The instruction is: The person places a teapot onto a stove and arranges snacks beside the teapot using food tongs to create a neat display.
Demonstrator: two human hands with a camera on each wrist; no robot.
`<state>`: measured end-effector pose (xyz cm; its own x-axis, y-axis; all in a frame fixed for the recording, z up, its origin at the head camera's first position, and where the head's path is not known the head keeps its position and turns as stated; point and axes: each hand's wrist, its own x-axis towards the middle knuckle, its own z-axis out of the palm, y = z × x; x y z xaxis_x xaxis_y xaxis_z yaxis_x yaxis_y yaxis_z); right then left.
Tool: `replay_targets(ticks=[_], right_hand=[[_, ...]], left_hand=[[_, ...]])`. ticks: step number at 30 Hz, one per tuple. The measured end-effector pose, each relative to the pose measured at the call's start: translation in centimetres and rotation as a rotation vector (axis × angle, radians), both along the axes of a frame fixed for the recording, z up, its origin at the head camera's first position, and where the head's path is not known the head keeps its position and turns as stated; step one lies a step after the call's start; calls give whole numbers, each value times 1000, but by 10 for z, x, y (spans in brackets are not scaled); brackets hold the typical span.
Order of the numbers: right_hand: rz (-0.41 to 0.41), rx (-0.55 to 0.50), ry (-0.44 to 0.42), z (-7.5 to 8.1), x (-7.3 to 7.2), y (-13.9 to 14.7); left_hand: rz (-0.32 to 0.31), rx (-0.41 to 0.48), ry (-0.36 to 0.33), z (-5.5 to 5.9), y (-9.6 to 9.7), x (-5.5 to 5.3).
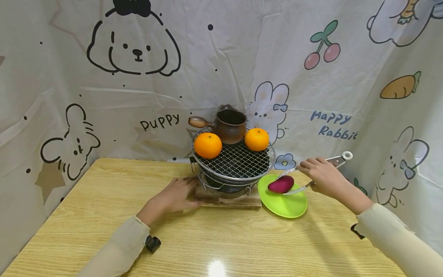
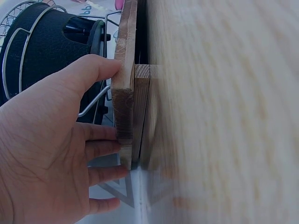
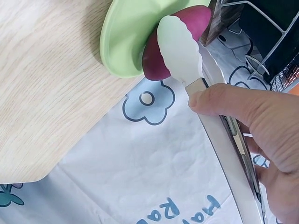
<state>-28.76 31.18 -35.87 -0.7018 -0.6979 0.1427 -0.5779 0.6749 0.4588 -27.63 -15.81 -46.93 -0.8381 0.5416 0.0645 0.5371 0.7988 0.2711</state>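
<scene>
My right hand [image 1: 320, 175] grips metal tongs [image 3: 229, 158] with white scalloped tips. Those tips lie on either side of a purple sweet potato [image 1: 281, 184], which is over the lime-green plate [image 1: 288, 209]. In the right wrist view, the near tip covers part of the sweet potato. On the left, my left hand [image 1: 176, 195] rests at the corner of the wooden board [image 1: 228, 203] under a round tabletop grill [image 1: 238, 163]. The left wrist view shows its thumb [image 2: 100, 69] on the board and its extended fingers touching the board's end.
Two oranges, one left [image 1: 207, 146] and one right [image 1: 257, 139], sit on the grill's mesh. Behind them stands a brown pot [image 1: 231, 129], its handle pointing left. A printed cloth [image 1: 214, 77] hangs behind the wooden table [image 1: 207, 238].
</scene>
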Motion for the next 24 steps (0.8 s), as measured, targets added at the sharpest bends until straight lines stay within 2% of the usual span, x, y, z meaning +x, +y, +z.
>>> replay_targets(ticks=[15,24], right_hand=[[3,-22,4,2,0,-3],[-34,-68,-5,6,1,-2]], left_hand=[[-6,11,4,4,-1,2],[-8,9,-14,3,0,1]])
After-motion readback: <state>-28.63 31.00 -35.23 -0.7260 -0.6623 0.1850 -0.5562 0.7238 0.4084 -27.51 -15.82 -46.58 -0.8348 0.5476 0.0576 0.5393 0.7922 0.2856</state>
